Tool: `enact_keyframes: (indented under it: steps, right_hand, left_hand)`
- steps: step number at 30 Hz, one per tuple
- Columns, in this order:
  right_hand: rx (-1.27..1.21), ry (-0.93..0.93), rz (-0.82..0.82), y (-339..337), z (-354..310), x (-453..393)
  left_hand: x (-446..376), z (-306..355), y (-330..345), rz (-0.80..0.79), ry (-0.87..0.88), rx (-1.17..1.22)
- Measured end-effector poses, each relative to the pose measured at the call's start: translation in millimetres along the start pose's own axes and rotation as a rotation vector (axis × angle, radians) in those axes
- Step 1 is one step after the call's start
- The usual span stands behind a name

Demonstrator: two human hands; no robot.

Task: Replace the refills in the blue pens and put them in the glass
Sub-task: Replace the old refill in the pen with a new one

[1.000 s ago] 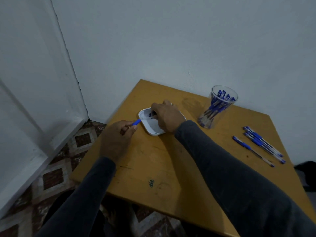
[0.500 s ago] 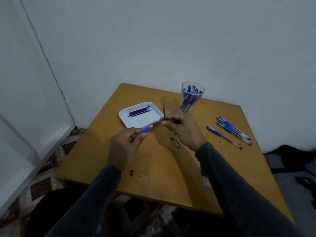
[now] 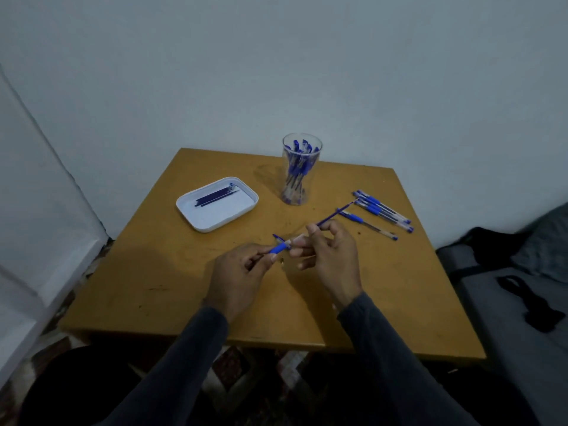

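Note:
My left hand [image 3: 238,276] pinches a pen barrel [image 3: 279,249] by its blue grip, above the middle of the table. My right hand [image 3: 330,256] pinches a thin dark blue refill [image 3: 335,214] that slants up to the right, and its lower fingers touch the barrel's clear end. A small blue pen cap [image 3: 278,238] lies on the table just behind the barrel. The clear glass [image 3: 300,170] stands at the back with several blue pens in it. Several blue pens [image 3: 381,210] lie on the table to the right.
A white tray [image 3: 216,221] with a few dark refills [image 3: 215,196] sits at the back left of the wooden table [image 3: 153,272]. A white wall runs behind. A dark bag [image 3: 498,250] and grey surface lie to the right of the table.
My right hand left the tray with a refill and came to the table's middle beside my left hand. The refill now slants right instead of pointing up. The view shifted right.

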State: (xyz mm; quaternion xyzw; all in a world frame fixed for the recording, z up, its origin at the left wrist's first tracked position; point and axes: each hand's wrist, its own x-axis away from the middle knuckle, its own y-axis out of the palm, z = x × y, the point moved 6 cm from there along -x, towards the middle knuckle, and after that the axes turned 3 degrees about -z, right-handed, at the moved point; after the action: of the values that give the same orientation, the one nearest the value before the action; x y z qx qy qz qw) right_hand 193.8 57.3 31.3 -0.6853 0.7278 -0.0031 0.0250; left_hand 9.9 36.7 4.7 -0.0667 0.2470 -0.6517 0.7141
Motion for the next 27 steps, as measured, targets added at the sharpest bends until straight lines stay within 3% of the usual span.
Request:
enact_keyframes:
  steps: [18,27]
  right_hand:
    - [-0.047,0.072,0.012,0,7,7]
    - [-0.065,0.122,-0.133,2,11,8]
  left_hand:
    - [3,-2,7,-0.06,0.013,-0.079]
    - [4,-2,8,-0.076,0.038,-0.064]
